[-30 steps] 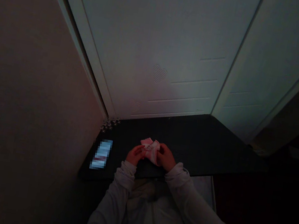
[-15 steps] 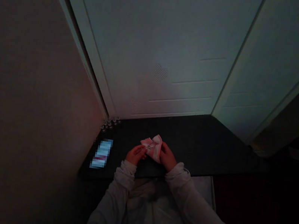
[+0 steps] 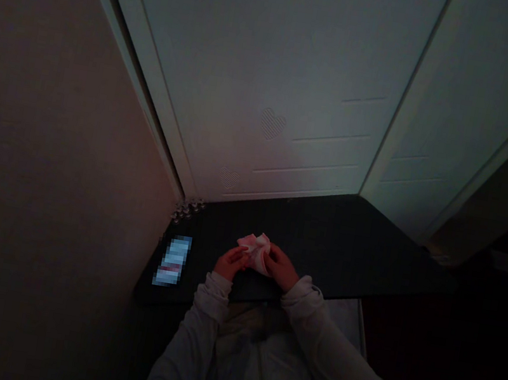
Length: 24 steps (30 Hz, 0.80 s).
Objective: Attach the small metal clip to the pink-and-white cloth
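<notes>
Between my two hands, over the dark table, is a crumpled pink-and-white cloth. My right hand is closed on the cloth's right side, fingers along its fold. At the lower left of the cloth, my left hand has its fingers bent together against it. Whether a small thing sits between the left fingertips and the cloth is hidden by the folds and the dim light.
On the dark table, a phone with a lit, blurred screen lies to the left. Several small shiny objects cluster at the back left corner. White panels rise behind the table, and a wall borders its left side.
The cloth has been folded in and bunched lower, covering the shiny bit that showed at its middle. My right fingers have moved slightly left over it. The left hand has barely moved.
</notes>
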Each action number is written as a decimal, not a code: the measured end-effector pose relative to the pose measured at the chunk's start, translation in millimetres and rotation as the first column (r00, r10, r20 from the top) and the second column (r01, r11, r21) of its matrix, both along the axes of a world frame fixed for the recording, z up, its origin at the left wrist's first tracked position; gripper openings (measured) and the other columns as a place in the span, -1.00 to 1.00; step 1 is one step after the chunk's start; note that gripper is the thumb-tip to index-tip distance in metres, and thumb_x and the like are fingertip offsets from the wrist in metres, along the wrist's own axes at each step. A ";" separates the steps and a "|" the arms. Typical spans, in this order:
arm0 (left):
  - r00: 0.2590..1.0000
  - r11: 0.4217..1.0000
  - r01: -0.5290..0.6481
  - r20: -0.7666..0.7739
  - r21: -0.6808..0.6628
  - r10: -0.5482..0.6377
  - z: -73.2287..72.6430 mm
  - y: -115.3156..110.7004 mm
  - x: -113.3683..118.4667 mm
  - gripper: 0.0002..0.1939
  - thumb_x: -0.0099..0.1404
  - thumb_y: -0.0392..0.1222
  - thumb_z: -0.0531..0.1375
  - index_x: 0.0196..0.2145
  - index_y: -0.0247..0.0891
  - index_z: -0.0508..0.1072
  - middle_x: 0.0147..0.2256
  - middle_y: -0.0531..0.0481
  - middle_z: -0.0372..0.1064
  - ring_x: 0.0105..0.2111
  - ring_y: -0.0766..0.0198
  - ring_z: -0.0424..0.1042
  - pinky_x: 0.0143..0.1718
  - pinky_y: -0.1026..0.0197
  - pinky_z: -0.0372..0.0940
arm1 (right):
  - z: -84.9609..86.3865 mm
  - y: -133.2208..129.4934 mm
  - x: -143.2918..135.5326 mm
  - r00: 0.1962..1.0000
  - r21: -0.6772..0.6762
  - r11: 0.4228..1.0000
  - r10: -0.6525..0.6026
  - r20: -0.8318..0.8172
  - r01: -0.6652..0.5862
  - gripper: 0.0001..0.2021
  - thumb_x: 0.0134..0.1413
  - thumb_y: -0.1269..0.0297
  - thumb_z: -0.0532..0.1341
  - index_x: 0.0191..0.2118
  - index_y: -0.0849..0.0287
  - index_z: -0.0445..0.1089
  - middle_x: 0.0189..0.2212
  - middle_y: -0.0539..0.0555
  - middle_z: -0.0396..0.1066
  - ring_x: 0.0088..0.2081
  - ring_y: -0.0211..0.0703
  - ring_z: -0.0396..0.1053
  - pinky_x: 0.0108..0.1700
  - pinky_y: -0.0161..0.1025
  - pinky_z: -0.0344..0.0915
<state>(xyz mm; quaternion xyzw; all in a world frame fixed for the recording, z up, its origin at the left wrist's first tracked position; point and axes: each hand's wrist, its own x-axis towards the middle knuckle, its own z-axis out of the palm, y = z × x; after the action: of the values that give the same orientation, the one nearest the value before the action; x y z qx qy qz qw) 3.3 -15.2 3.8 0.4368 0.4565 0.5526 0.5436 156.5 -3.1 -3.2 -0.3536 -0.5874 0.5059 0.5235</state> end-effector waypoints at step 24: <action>1.000 0.999 0.004 0.001 -0.047 -0.004 0.1 1.7 -1.9 -0.52 -0.29 -0.12 0.31 -0.34 -0.36 0.39 -0.47 -0.05 0.40 -0.62 0.41 0.28 -0.58 0.30 0.20 | 5.9 -3.2 4.5 0.994 0.057 0.998 -0.042 0.101 0.037 -0.70 -0.13 0.25 0.10 -0.20 0.20 0.30 -0.19 0.09 0.30 -0.14 -0.16 0.23 -0.05 -0.17 0.09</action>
<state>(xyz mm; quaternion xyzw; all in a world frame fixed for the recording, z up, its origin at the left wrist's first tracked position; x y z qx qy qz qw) 1.4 -13.4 3.9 0.4247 0.4682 0.5409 0.5548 161.0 -6.3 2.7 -0.3760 -0.6200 0.4603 0.5121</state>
